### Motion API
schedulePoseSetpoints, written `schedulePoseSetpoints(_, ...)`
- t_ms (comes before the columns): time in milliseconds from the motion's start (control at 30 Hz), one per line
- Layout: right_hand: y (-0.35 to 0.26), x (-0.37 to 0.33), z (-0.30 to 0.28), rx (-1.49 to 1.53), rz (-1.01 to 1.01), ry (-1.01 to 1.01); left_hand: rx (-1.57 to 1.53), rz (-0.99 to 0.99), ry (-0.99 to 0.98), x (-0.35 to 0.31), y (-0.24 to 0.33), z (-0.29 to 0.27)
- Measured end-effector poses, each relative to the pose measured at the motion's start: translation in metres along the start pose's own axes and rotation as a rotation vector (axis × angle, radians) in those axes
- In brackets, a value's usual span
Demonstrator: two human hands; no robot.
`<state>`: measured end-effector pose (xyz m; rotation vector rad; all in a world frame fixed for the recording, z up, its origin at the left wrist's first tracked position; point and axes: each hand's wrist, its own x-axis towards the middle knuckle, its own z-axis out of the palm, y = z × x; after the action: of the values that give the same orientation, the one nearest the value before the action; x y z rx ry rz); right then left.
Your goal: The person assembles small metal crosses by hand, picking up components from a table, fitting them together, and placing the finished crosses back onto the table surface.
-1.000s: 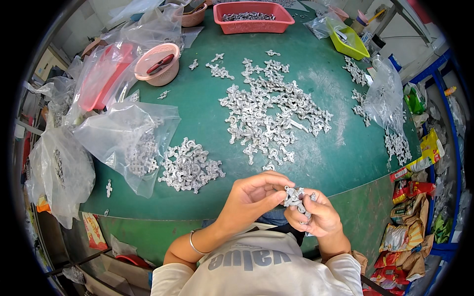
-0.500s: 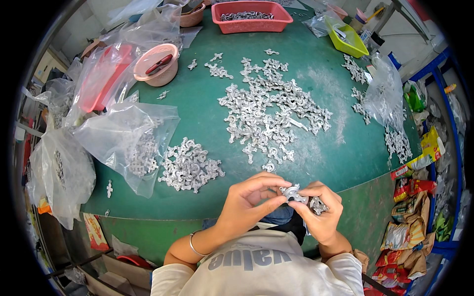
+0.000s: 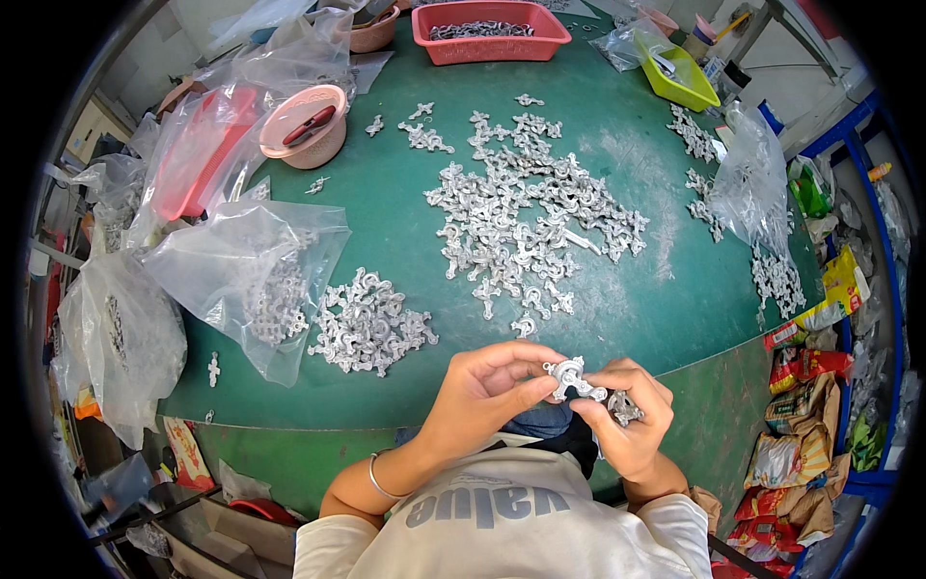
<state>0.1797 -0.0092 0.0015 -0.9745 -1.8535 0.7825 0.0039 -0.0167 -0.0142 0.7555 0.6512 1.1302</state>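
Between my two hands, just off the near table edge, is a small grey metal casting (image 3: 571,376) with rounded lobes. My left hand (image 3: 482,391) pinches its left end between thumb and fingers. The thumb and forefinger of my right hand (image 3: 644,413) are at its right end. More grey metal pieces (image 3: 624,407) sit tucked in the curled fingers of that right hand. Beyond my hands a wide scattered heap of like castings (image 3: 526,217) lies on the green table (image 3: 386,227). A smaller, denser pile (image 3: 371,323) lies to the left.
Clear plastic bags (image 3: 246,256) with castings lie at the left. A pink bowl (image 3: 304,150) holds a red-handled tool. At the back are a red tray (image 3: 492,53) of metal parts and a yellow-green basket (image 3: 690,87). Another bag (image 3: 750,188) and castings lie right, by blue shelving (image 3: 883,232).
The casting between my hands has been turned slightly, so more of its lobed face shows. My fingers have shifted a little on it. The piles look the same.
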Motion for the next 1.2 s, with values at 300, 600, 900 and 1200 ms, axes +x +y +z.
schedulePoseSetpoints(300,0.001,-0.002,0.001,-0.004,-0.009,0.008,-0.027,0.041,-0.013,0.001,-0.001,0.001)
schedulePoseSetpoints(600,0.01,-0.011,0.003,0.863,0.585,-0.221,0.135,-0.092,0.087,0.0,0.002,0.001)
schedulePoseSetpoints(900,0.009,-0.015,0.01,0.926,0.513,-0.208,0.156,-0.078,0.083,0.003,0.005,0.003)
schedulePoseSetpoints(1200,0.01,-0.02,0.008,0.926,0.527,-0.239,0.17,-0.053,0.05,0.004,0.011,0.006)
